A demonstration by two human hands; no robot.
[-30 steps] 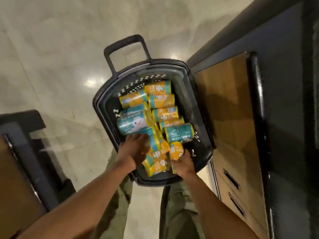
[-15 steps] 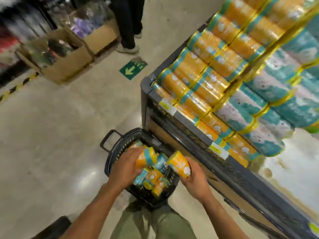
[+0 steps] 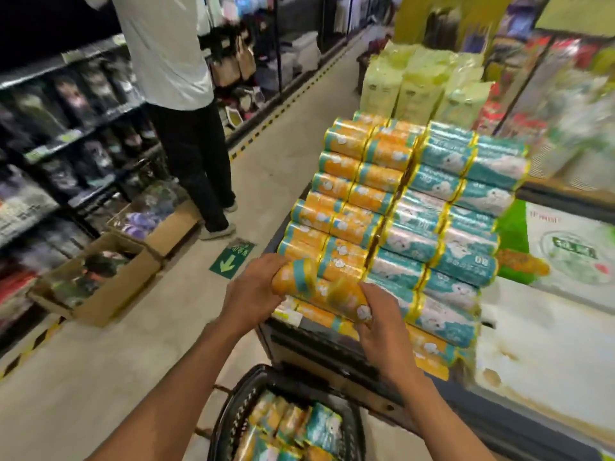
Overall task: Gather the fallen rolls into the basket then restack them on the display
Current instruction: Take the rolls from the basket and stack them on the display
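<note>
Left hand [image 3: 253, 292]: orange roll [image 3: 294, 277] is gripped at the display [image 3: 309, 344] front.
Right hand [image 3: 382, 322]: second roll [image 3: 349, 299] is gripped there.
Basket [image 3: 229, 405]: set below the display.

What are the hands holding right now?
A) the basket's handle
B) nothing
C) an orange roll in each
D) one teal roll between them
C: the left hand grips an orange roll and the right hand grips a second orange roll, both up at the near edge of the stacked display, above the basket.
</note>
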